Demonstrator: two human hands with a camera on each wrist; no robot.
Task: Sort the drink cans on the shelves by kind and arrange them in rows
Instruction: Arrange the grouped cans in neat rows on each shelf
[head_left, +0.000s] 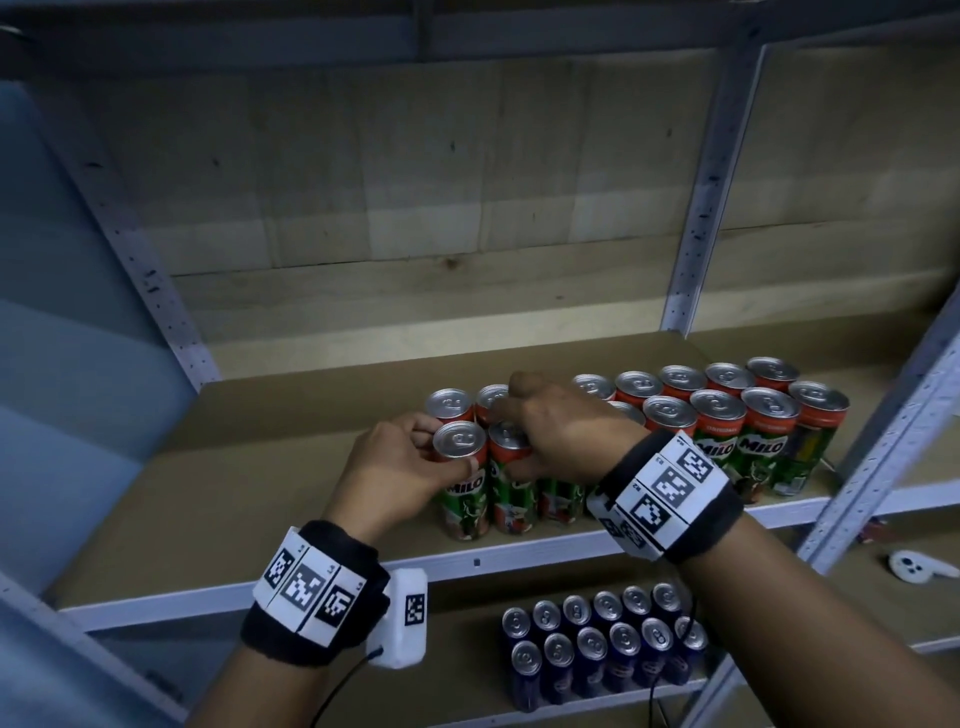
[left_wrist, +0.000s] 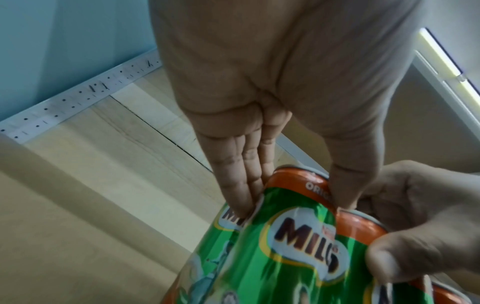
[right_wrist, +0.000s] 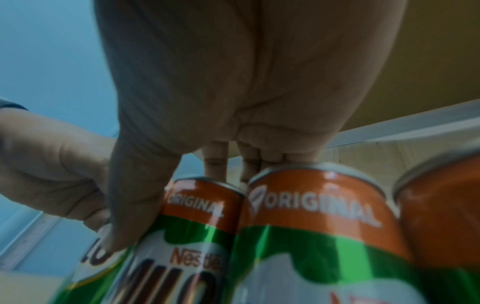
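Green and orange Milo cans (head_left: 763, 415) stand in two rows on the middle shelf (head_left: 234, 467). My left hand (head_left: 440, 446) grips the leftmost front Milo can (head_left: 463, 499), fingers on its left side and thumb on its front. In the left wrist view the same hand (left_wrist: 293, 205) pinches that can (left_wrist: 291, 257) near its orange top. My right hand (head_left: 519, 434) reaches over and grips the neighbouring front can (head_left: 511, 499). In the right wrist view the right hand (right_wrist: 179, 197) holds this can (right_wrist: 197, 218) with thumb in front and fingers behind. Both cans stand upright on the shelf.
Blue cans (head_left: 602, 644) stand in two rows on the lower shelf. A white controller (head_left: 919, 566) lies on the lower shelf at the right. Metal uprights (head_left: 701, 197) frame the bay. Bare shelf board stretches left of the Milo cans.
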